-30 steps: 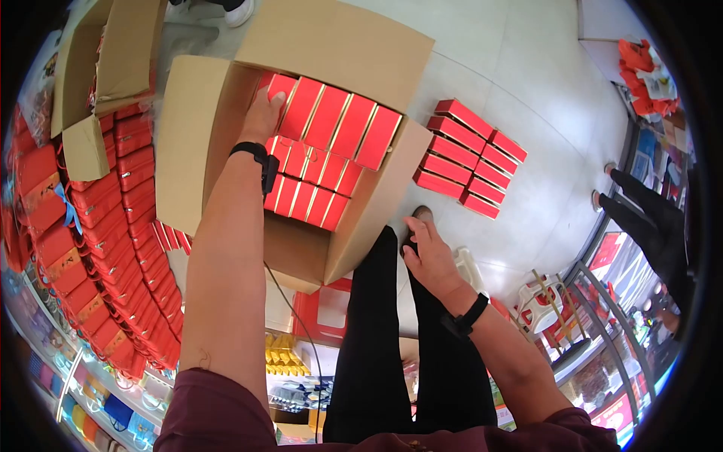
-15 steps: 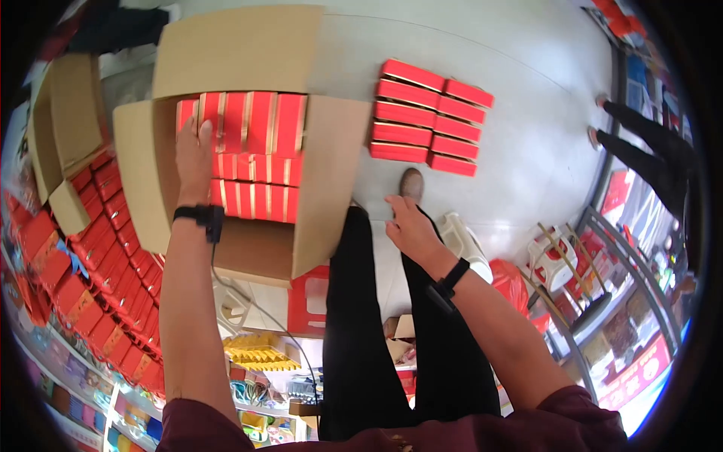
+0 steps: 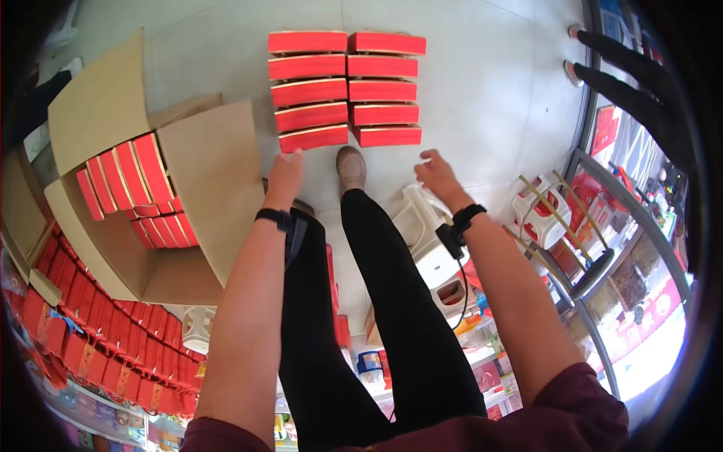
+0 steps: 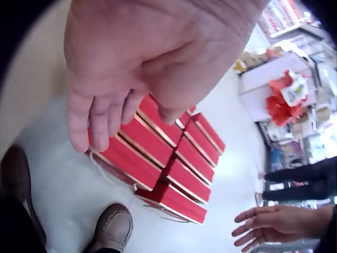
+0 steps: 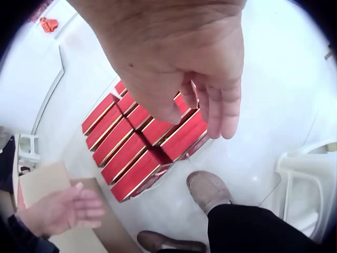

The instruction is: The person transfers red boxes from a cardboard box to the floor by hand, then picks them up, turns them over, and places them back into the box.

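Note:
Two rows of flat red boxes with gold edges lie side by side on the pale floor in the head view. My left hand hovers just short of the nearest red box, fingers relaxed and holding nothing. My right hand hangs spread and empty to the right of the nearest box of the right row. The left wrist view has the left hand over the red boxes. In the right wrist view the right hand is above the same boxes.
An open cardboard carton with more red boxes packed inside stands at the left. My shoe is just below the floor stack. A white plastic stool is at the right. Another person's legs are at the far right. Shelves of red goods line the lower left.
My left hand has left the carton and swung right to the floor stack. The right hand moved forward toward the stack too. The head view turned onto the stack.

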Available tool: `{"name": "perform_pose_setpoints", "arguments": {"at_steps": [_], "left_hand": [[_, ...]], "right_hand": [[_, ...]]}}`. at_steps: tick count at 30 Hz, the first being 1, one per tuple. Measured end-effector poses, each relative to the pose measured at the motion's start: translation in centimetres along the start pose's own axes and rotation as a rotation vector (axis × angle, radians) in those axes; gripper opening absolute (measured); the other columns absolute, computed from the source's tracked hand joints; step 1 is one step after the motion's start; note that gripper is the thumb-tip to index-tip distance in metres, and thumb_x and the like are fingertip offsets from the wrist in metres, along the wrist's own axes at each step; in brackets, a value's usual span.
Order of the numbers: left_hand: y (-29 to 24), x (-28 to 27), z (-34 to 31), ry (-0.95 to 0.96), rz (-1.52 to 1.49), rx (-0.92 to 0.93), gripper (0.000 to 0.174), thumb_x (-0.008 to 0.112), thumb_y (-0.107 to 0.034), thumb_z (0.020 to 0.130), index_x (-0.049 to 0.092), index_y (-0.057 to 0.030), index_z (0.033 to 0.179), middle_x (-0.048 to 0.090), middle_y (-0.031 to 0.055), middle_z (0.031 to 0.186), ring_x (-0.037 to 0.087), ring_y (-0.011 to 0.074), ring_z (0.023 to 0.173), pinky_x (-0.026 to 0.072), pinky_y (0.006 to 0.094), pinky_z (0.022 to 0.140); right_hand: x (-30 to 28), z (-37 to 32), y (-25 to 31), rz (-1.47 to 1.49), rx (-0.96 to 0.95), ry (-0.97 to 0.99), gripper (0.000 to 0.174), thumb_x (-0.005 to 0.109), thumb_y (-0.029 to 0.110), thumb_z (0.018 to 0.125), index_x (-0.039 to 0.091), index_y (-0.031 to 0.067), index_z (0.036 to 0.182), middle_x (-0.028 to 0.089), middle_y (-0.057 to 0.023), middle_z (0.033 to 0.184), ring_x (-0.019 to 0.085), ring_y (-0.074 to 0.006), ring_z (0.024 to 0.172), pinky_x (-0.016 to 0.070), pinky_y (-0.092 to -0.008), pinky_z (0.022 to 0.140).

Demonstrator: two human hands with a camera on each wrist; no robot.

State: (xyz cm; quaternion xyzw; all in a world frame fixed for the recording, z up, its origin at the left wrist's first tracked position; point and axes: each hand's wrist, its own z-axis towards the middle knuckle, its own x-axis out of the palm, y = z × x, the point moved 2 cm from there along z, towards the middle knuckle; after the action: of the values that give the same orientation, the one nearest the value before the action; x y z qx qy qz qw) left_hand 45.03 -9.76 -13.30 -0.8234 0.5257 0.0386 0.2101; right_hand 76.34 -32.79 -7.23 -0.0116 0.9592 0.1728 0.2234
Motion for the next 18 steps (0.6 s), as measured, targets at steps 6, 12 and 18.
{"name": "perform_pose_setpoints", "arguments": {"at_steps": [6, 12, 18], "left_hand": [[0.2, 2.7, 4.4, -0.331, -0.545, -0.381, 0.09, 0.065, -0.061, 0.089, 0.036, 0.004, 0.144, 0.058, 0.0251, 0.13, 0.066, 0.039, 0.101, 0.0586, 0.0486, 0.078], [-1.5, 1.6, 4.8, -0.148, -0.65, -0.248, 0.091, 0.066, -0.062, 0.09, 0.03, -0.0035, 0.151, 0.047, 0.0222, 0.142, 0.058, 0.0403, 0.118, 0.0576, 0.0559, 0.087], [2.1, 3.6, 5.5, -0.057, -0.859, -0.248, 0.065, 0.064, -0.046, 0.096, 0.043, -0.0055, 0.143, 0.054, 0.0179, 0.136, 0.063, 0.0378, 0.111, 0.0576, 0.052, 0.092]], "right_hand": [[-0.9, 3.6, 0.1, 0.149, 0.076, 0.003, 0.061, 0.066, 0.029, 0.088, 0.048, -0.0021, 0.137, 0.07, -0.0195, 0.101, 0.07, -0.0311, 0.087, 0.057, -0.0406, 0.078], [-0.1, 8.0, -1.3, 0.145, 0.214, -0.127, 0.078, 0.064, 0.044, 0.092, 0.035, 0.0025, 0.151, 0.062, -0.0239, 0.126, 0.062, -0.0324, 0.114, 0.0556, -0.0408, 0.089], [2.7, 8.1, -2.3, 0.489, 0.309, -0.079, 0.075, 0.057, 0.051, 0.097, 0.035, 0.0046, 0.151, 0.055, -0.0207, 0.134, 0.062, -0.0356, 0.114, 0.0572, -0.0451, 0.09]]}}
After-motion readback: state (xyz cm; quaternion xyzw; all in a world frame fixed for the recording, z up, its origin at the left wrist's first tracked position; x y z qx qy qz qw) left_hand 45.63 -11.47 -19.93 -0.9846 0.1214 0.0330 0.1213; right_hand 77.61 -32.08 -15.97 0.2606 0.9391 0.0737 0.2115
